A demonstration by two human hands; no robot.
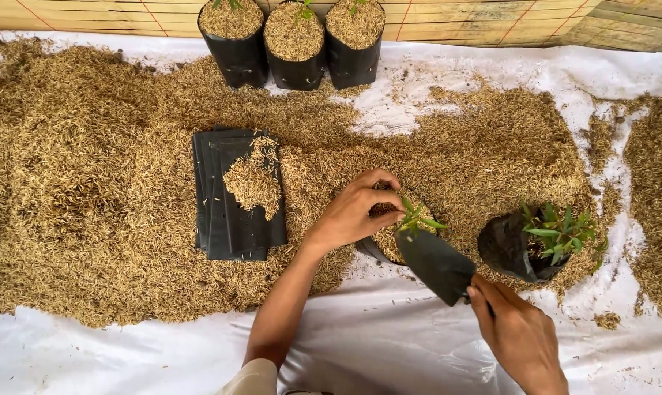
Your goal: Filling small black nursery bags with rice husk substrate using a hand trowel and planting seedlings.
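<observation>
We see even, bright daylight with no single strong source. Shadows are soft and short, falling just beneath the left hand [353, 212] and the filled black grow bags [294, 55]. The white sheet [389, 344] reads near overexposed but holds detail. Focus is sharp at center; edges curve slightly from wide-angle distortion.

A single head-worn camera looks steeply down and forward from above the person's own arms. The white sheet [389, 344] on the floor fills the near edge. The husk heap [97, 197] spreads across the middle and left. The far edge reaches three filled black bags [294, 44] against a bamboo mat [492, 22]. The view sits close, both forearms entering from the near side.
</observation>
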